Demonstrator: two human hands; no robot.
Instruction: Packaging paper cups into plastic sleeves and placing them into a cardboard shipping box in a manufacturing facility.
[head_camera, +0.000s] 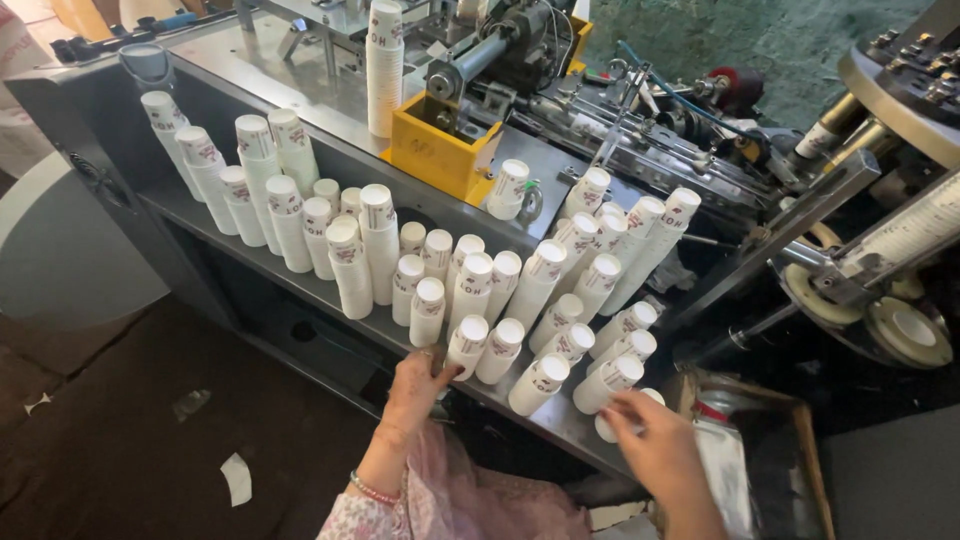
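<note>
Many stacks of upturned white paper cups (470, 290) stand on a grey metal shelf (200, 215) along the side of a cup-making machine. My left hand (420, 385) rests at the shelf's front edge, fingers touching the base of a short cup stack (467, 345). My right hand (655, 440) reaches toward the right end of the shelf, its fingertips on a leaning cup stack (608, 385) with another cup partly hidden under the palm. A bracelet shows on my left wrist.
A yellow metal box (440, 150) and a tall cup stack (384, 65) sit on the machine top. A rotating mould wheel (890, 320) is at the right. Paper scraps lie on the dark floor (150, 430). A cardboard box (760, 440) stands beside my right hand.
</note>
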